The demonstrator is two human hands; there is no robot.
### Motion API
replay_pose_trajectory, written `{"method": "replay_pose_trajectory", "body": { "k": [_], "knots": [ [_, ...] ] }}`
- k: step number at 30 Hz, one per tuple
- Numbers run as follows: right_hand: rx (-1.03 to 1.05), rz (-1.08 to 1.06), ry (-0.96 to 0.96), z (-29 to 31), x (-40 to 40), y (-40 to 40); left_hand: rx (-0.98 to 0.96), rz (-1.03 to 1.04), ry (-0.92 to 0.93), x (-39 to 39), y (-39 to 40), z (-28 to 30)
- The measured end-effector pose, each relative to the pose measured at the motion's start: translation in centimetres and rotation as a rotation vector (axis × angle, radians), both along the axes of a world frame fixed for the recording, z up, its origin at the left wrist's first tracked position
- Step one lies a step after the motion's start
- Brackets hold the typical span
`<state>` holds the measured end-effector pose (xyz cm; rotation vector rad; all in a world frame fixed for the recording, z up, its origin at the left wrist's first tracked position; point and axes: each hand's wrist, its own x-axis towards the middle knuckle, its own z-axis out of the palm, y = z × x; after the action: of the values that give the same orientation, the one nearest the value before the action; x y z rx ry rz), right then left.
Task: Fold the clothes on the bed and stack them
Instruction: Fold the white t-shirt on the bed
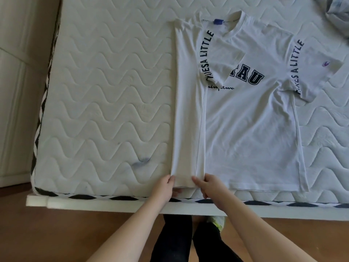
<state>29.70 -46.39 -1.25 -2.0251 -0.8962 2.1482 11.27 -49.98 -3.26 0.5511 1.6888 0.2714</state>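
Note:
A white T-shirt [245, 114] with dark lettering lies face up on the bare mattress [105, 95], collar away from me. Its left side and sleeve are folded inward as a long strip over the front; the right sleeve lies spread out flat. My left hand [164, 188] pinches the outer corner of the folded strip at the hem. Just beside it, my right hand [209, 186] holds the strip's inner edge at the hem, thumb on top. Both hands sit at the near edge of the bed.
A crumpled pale garment [338, 14] lies at the bed's far right corner. The quilted mattress has a dark stain [141, 161] left of the shirt. A white bed frame rail [105, 203] runs along the near edge, over wooden floor [56, 235].

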Motion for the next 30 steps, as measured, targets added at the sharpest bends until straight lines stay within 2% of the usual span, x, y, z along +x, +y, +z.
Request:
{"method": "replay_pose_trajectory", "body": {
  "k": [3,5,7,9,11,13,17,21,26,30],
  "knots": [
    [-0.03,-0.048,0.038,-0.1,0.2,-0.4,-0.023,0.058,-0.032,-0.3,-0.6,-0.3],
    [-0.019,0.0,-0.046,0.0,0.4,-0.4,-0.066,0.099,0.012,-0.3,-0.9,-0.3],
    [0.046,0.099,-0.166,0.0,0.5,-0.3,-0.015,0.033,0.181,-0.3,-0.9,0.1],
    [0.185,0.161,-0.265,-0.1,0.6,-0.1,0.138,-0.101,0.454,-0.4,-0.6,0.5],
    [0.301,0.107,-0.272,0.0,0.6,0.0,0.279,-0.074,0.543,-0.3,0.5,0.8],
    [0.295,0.038,-0.229,0.2,0.6,0.3,0.308,-0.061,0.513,0.1,2.2,0.7],
    [0.199,0.121,-0.187,0.1,0.5,0.4,0.218,-0.18,0.488,0.5,4.2,-0.1],
    [0.164,0.062,-0.012,-0.2,0.3,-0.3,0.221,-0.162,0.466,-0.5,3.7,-0.6],
    [0.238,0.241,-0.249,-1.2,0.8,-0.2,0.166,-0.229,0.509,-0.5,3.0,-0.2],
    [0.262,0.362,-0.338,-1.2,1.2,-0.3,0.1,-0.299,0.472,0.4,2.3,0.0]
  ]
}}
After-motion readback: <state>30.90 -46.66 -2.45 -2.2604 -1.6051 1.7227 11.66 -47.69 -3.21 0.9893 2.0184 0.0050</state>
